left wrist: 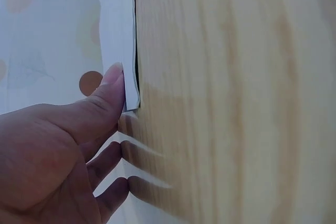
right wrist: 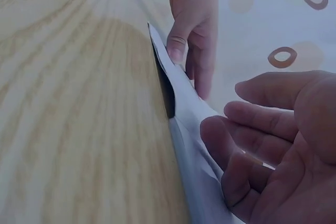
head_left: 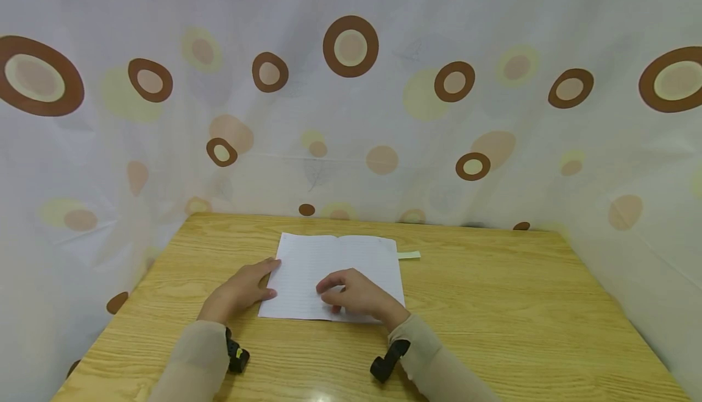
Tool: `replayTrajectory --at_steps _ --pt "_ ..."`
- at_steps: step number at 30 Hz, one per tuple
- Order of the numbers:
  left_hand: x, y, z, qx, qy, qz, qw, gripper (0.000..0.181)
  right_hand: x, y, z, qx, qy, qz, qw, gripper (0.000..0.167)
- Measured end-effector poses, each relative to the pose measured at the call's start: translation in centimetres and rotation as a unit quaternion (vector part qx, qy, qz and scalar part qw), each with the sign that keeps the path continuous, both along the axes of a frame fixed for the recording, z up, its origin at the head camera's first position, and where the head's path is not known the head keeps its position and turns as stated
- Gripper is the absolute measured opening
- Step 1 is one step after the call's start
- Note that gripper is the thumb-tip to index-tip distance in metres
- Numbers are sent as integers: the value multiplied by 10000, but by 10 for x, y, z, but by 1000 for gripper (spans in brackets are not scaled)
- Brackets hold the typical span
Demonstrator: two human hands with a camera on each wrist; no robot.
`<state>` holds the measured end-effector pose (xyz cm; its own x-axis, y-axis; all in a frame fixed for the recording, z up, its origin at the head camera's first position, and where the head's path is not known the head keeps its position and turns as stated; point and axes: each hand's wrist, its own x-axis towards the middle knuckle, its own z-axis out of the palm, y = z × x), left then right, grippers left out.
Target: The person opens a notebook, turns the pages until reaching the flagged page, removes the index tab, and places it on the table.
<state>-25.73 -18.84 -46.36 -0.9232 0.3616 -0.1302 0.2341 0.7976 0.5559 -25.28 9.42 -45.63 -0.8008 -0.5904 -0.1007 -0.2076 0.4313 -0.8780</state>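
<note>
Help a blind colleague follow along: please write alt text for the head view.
Two hands at an open lined notebook on a wooden table: the left hand touches its left edge, while the right hand, fingers loosely curled, is over the fold and right page. A pale strip shows beyond the notebook's right edge, with circle-patterned white sheeting behind.

Notebook (head_left: 331, 257) lies on table (head_left: 493, 304), curtain (head_left: 395, 116) behind.

Patterned sheeting (head_left: 351, 109) around a wooden table (head_left: 510, 292) suggests a makeshift booth.
</note>
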Motion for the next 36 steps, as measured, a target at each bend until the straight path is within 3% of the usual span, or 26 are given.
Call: replayTrajectory --at_steps 4,14,26,36 --pt "0 1 2 -162 8 -58 9999 67 -5 7 3 -31 -18 -128 9999 23" --pt "2 2 3 -162 -99 -30 9998 66 -25 43 12 -247 314 -1138 9927 24" --pt "0 -1 4 -136 -84 -85 9998 66 -34 60 17 -135 530 -1479 9875 28" --pt "-1 -1 3 -156 -173 -198 9995 65 -37 67 14 -61 463 -1628 9855 32"
